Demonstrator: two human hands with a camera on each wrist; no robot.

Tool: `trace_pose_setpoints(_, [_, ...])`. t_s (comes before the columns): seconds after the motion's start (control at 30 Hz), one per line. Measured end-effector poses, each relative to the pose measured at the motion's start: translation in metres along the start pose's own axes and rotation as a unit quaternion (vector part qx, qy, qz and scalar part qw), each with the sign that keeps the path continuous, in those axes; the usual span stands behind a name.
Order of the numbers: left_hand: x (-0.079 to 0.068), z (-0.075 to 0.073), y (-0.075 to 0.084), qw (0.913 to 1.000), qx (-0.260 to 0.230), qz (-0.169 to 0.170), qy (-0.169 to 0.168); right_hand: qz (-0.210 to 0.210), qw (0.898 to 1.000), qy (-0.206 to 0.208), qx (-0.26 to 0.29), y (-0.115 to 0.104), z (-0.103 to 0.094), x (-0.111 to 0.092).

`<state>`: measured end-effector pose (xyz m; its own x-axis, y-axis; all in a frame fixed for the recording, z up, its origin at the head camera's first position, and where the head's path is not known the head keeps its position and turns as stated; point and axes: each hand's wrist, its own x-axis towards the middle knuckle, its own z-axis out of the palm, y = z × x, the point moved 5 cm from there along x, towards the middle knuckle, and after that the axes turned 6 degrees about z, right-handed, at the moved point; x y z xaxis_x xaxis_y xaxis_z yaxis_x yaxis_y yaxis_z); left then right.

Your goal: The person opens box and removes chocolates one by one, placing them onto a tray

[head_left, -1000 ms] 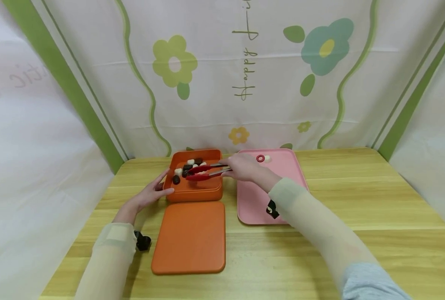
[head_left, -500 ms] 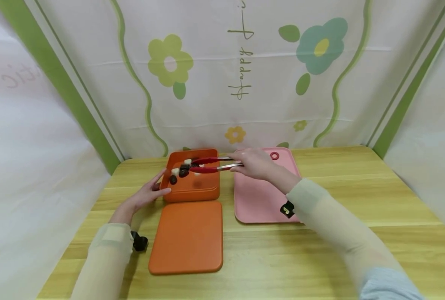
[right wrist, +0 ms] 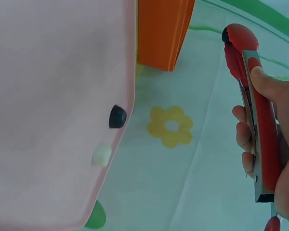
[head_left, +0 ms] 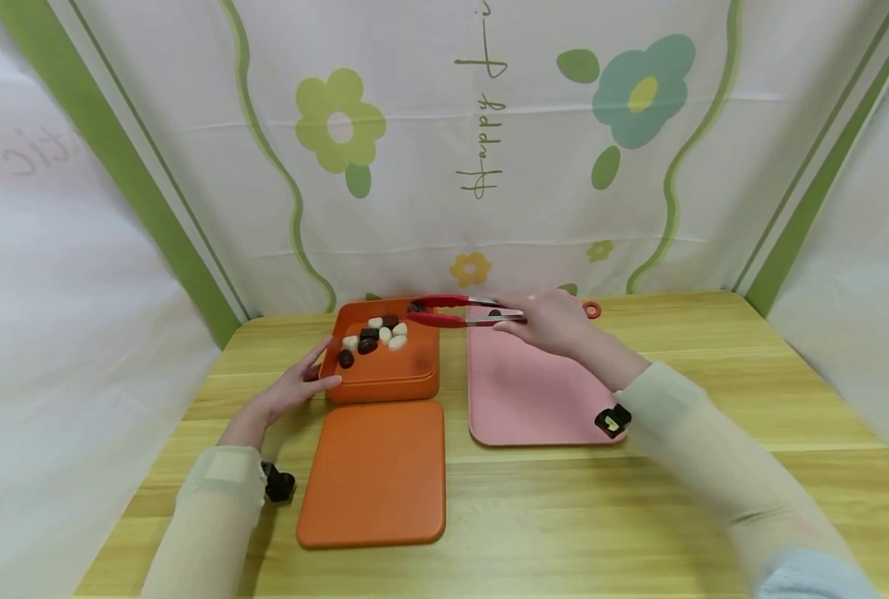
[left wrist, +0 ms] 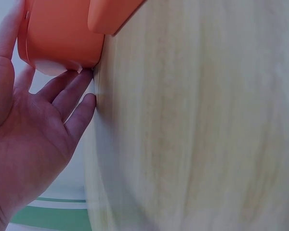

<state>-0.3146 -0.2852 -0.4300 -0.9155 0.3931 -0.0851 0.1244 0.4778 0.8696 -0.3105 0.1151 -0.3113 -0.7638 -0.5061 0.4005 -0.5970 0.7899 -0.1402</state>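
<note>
Flowered white backdrop [head_left: 407, 204]; pale wooden table [head_left: 542, 524]

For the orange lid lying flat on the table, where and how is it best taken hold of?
Probably by its two near corners, coming low from the person's side. The orange lid lies flat, offering only a low edge, and its far edge sits right by the orange box, leaving little finger room there.
</note>
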Motion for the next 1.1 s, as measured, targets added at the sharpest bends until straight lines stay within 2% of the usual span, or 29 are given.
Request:
trace_pose_setpoints(0.27, [-0.002, -0.001, 0.001, 1.0, 0.0, 0.003, 0.0, 0.027, 0.999, 0.013, -0.011, 0.025, -0.01, -0.026])
trace_pose_setpoints(0.43, [-0.001, -0.001, 0.001, 1.0, 0.0, 0.004, 0.0, 0.026, 0.999, 0.039, -0.011, 0.04, -0.013, -0.044])
trace_pose_setpoints(0.6, [0.0, 0.0, 0.001, 1.0, 0.003, 0.004, -0.002, 0.025, 0.998, 0.046, -0.019, 0.051, -0.014, -0.06])
trace_pose_setpoints(1.1, [-0.003, 0.0, 0.001, 0.9999, 0.01, 0.004, -0.004, 0.071, 0.996, 0.028, -0.035, 0.089, -0.015, -0.1])
